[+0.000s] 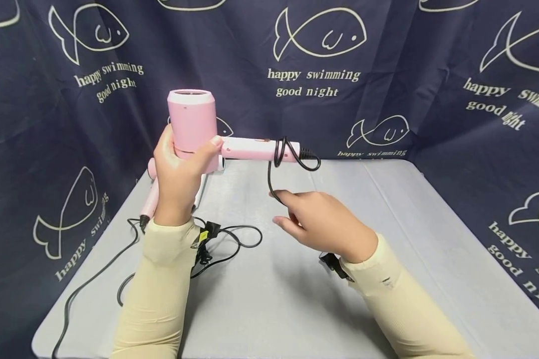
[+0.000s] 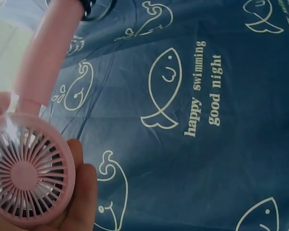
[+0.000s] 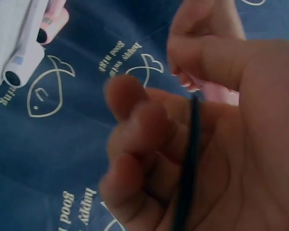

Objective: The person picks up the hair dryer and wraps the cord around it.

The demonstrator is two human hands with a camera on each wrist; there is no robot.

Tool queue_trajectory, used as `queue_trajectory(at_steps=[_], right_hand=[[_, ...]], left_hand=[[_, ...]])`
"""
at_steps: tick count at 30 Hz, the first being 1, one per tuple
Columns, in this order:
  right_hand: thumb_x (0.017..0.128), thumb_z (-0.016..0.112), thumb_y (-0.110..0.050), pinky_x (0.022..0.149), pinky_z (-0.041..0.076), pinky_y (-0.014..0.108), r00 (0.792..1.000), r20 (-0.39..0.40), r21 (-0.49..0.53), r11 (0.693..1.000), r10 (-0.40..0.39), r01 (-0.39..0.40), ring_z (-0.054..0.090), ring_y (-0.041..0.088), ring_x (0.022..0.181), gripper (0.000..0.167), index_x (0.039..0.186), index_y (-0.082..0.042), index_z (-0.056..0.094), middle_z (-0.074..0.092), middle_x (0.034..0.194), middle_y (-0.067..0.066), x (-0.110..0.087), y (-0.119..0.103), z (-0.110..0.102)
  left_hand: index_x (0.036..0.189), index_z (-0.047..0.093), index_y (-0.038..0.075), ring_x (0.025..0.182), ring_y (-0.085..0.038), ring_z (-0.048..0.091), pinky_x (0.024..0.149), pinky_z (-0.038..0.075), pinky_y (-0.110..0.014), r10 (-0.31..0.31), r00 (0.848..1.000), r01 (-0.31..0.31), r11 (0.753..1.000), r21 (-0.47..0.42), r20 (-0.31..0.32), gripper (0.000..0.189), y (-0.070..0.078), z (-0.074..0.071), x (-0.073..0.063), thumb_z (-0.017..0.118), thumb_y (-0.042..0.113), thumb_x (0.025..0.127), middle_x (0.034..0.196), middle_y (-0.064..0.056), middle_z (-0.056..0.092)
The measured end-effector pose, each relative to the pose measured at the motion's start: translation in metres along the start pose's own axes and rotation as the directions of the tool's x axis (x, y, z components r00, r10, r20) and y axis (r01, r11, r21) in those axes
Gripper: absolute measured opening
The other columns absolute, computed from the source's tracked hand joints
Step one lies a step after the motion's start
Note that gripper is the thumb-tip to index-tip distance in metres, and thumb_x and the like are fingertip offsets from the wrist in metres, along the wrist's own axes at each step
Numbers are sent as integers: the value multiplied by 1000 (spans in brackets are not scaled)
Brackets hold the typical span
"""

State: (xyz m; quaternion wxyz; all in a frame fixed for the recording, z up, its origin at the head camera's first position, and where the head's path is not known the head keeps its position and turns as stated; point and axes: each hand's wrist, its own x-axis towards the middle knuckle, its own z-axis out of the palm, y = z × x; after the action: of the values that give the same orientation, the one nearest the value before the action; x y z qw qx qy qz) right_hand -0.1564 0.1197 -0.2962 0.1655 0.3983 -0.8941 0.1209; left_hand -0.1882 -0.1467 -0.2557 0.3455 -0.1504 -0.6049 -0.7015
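Note:
My left hand grips a pink hair dryer by its barrel, the white-rimmed end facing up. Its slatted round grille shows in the left wrist view, with fingertips at its edge. The handle points right, and a black cord is looped around its end. From there the cord drops to my right hand, below the handle. In the right wrist view the cord, blurred, crosses the palm, and the fingers curl loosely round it. The thumb stands apart from the fingertips.
Behind my left forearm lies another pink handled device, partly hidden, next to a white one. Black cords trail over the grey table. Dark blue fish-print cloth encloses the back and sides.

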Motion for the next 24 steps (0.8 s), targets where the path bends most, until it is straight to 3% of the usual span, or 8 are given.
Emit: queue_trajectory(at_steps=[4,8,11,13,16,24], right_hand=[[99,67,-33,55,41,25,1000,3,26,999,-30,30,41,3,54,21,96,-20,51,44,62,-16,-4,-6,-9],[101,65,-23,59,45,24,993,-83,56,994,-84,89,44,3,59,11,99,-16,56,52,69,-14,-9,-8,-18],[103,61,-18,65,51,25,973,-190,68,987,-129,144,50,3,65,5,105,-13,63,63,80,-10,-11,-6,-23],[105,58,-18,69,55,26,952,-266,70,983,-148,172,56,4,69,12,110,-12,66,69,89,-7,-11,-5,-27],[107,55,-19,68,54,28,913,-375,66,978,-157,195,58,7,70,18,113,-9,69,70,90,-4,-12,-1,-32],[100,65,-14,61,35,18,797,-581,57,968,-167,244,44,7,63,15,109,-5,74,60,79,-3,-11,9,-45]], left_hand=[[113,69,10,88,-24,62,78,52,-31,15,997,-8,995,99,-70,42,7,3,-2,87,13,76,97,-6,66],[110,68,8,85,-22,61,76,51,-30,18,997,-9,992,126,-73,39,14,7,-4,86,11,76,94,-4,64],[109,67,7,84,-21,60,75,51,-30,13,999,-7,993,120,-47,37,15,9,-5,85,9,76,92,-3,64],[110,68,7,83,-21,60,75,51,-30,10,999,-6,992,126,-31,38,15,9,-6,85,8,75,91,-3,64],[110,68,7,82,-21,59,74,50,-29,12,1000,-11,991,136,-3,40,14,9,-7,86,8,75,90,-2,64],[116,70,8,91,-23,61,78,51,-31,3,995,-23,981,192,103,48,7,5,-5,89,8,72,99,-3,66]])
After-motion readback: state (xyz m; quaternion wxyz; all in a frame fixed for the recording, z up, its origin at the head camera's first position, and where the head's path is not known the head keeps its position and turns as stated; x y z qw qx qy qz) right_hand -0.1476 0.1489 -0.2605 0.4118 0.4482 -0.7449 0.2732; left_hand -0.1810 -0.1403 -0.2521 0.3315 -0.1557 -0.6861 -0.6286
